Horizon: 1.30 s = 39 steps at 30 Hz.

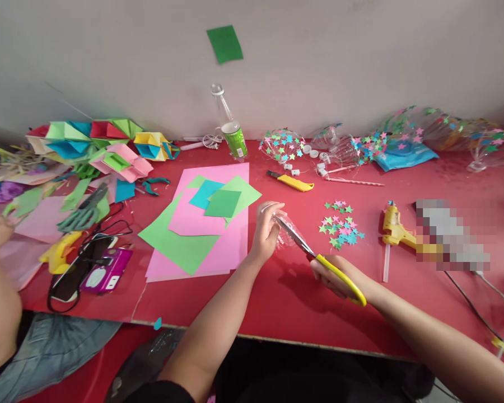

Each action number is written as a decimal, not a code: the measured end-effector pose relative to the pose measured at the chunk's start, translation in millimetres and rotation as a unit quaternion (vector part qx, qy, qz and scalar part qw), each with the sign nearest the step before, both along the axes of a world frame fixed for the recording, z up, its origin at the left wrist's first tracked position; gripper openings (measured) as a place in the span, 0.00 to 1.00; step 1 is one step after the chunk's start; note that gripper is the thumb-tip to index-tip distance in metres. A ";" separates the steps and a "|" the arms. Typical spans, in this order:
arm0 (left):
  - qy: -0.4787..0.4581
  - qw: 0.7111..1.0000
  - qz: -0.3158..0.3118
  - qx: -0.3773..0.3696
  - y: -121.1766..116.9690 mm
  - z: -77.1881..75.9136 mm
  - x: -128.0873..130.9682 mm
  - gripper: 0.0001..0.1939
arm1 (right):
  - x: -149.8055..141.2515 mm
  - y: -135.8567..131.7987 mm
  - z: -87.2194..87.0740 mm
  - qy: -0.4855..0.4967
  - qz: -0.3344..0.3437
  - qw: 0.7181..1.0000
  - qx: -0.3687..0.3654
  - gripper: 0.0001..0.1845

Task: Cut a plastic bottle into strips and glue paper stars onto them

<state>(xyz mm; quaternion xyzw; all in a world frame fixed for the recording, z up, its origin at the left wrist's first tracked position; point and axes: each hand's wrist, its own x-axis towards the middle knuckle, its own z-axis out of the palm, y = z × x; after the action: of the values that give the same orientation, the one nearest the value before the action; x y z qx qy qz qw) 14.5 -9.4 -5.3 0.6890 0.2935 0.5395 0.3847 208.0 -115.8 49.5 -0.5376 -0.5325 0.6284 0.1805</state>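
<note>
My left hand (267, 226) is closed on a piece of transparent plastic (286, 235), whose outline is hard to make out against the red table. In my right hand (334, 274) are scissors (300, 242) with yellow handles, fingers wrapped round the grips. The blades reach up and left to the plastic beside my left fingers; whether they are cutting into it I cannot tell. Right of the plastic lies a scatter of small paper stars (342, 229) in green, pink and blue. A yellow utility knife (294, 182) rests just beyond my hands.
Coloured paper sheets (197, 252) lie left of my hands. Behind stand a glass bottle (234, 134) and star-covered plastic shapes (282, 146). A yellow glue gun (392, 226) is at the right, with cables nearby. Folded paper shapes (121, 162) and another person's arm (0, 302) occupy the left.
</note>
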 end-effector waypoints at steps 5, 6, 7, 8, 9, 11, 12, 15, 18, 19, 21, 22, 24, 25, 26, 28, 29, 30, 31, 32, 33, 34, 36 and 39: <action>-0.004 1.000 0.004 0.001 0.8 0.9 0.5 0.17 | 2.1 -2.4 -11.9 -0.014 -0.008 1.000 -0.003 0.26; -0.003 1.000 0.004 0.002 0.7 1.0 0.4 0.17 | 2.4 -2.6 -13.0 -0.019 -0.009 1.000 -0.001 0.26; -0.002 1.000 0.004 0.002 0.7 1.1 0.2 0.17 | 2.6 -2.6 -13.4 -0.024 -0.009 1.000 -0.001 0.25; 0.000 1.000 0.004 0.003 0.6 1.1 0.0 0.17 | 2.6 -2.4 -13.1 -0.028 -0.010 1.000 -0.001 0.25; 0.002 1.000 0.005 0.003 0.5 1.2 -0.3 0.17 | 2.5 -2.1 -12.3 -0.031 -0.010 0.999 -0.002 0.25; 0.005 1.000 0.005 0.006 0.5 1.3 -0.8 0.17 | 2.2 -1.1 -9.5 -0.032 -0.013 0.999 -0.009 0.25; 0.007 1.000 0.005 0.009 0.6 1.4 -1.1 0.17 | 2.0 -0.6 -8.0 -0.032 -0.016 0.999 -0.013 0.26; 0.015 1.000 0.005 0.018 1.1 1.8 -2.0 0.16 | 2.0 0.8 -4.7 -0.036 -0.022 0.999 -0.027 0.27; 0.025 1.000 0.007 0.018 1.3 1.8 -2.7 0.17 | 2.1 1.6 -3.8 -0.041 -0.021 0.998 -0.030 0.27; 0.025 1.000 0.008 0.017 1.1 1.8 -2.7 0.17 | 2.0 1.9 -3.6 -0.042 -0.021 0.999 -0.028 0.27; 0.021 1.000 0.008 0.018 0.5 1.8 -2.4 0.16 | 1.9 2.4 -2.6 -0.042 -0.022 0.998 -0.032 0.27; 0.019 1.000 0.009 0.019 0.2 1.8 -2.1 0.16 | 1.9 2.6 -1.5 -0.041 -0.025 0.998 -0.038 0.28; 0.021 1.000 0.009 0.019 0.5 1.8 -2.0 0.16 | 2.6 2.8 1.4 -0.029 -0.029 0.998 -0.049 0.29; 0.023 1.000 0.011 0.016 1.4 1.9 -2.4 0.16 | 3.2 2.6 3.0 -0.017 -0.025 0.998 -0.047 0.29; 0.021 1.000 0.021 0.011 2.9 1.9 -3.2 0.15 | 4.0 2.3 4.4 0.000 -0.014 0.999 -0.040 0.30; 0.003 0.998 0.061 -0.014 7.6 1.9 -6.3 0.14 | 5.6 1.3 5.8 0.035 0.028 0.999 -0.023 0.31; -0.020 0.995 0.096 -0.034 10.3 2.0 -8.3 0.13 | 6.3 0.9 5.6 0.047 0.048 0.998 -0.020 0.31; -0.037 0.990 0.123 -0.059 12.9 2.2 -10.2 0.14 | 6.8 0.7 4.6 0.051 0.056 0.997 -0.019 0.31; -0.057 0.985 0.139 -0.081 15.0 2.6 -11.9 0.15 | 7.1 0.7 2.9 0.047 0.053 0.997 -0.014 0.31; -0.086 0.981 0.138 -0.105 16.5 3.1 -13.0 0.16 | 7.3 1.1 0.8 0.035 0.042 0.999 -0.004 0.30; -0.120 0.977 0.111 -0.134 17.4 3.9 -13.5 0.18 | 7.4 1.8 -1.6 0.017 0.024 1.000 0.010 0.30; -0.154 0.973 0.083 -0.153 17.6 4.8 -13.3 0.19 | 7.4 2.9 -4.0 -0.004 0.007 1.000 0.025 0.29; -0.206 0.960 0.030 -0.187 17.1 6.7 -11.5 0.19 | 7.1 5.3 -7.6 -0.037 -0.013 0.998 0.043 0.28; -0.228 0.947 0.009 -0.227 17.1 8.5 -8.8 0.16 | 5.6 8.2 -8.4 -0.065 -0.022 0.997 0.041 0.29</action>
<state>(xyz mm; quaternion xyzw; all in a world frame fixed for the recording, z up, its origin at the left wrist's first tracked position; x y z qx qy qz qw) 5.7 7.7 3.2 0.4399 0.3188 0.6045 0.5826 213.6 -107.5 41.1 -0.5811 -0.5567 0.5653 0.1811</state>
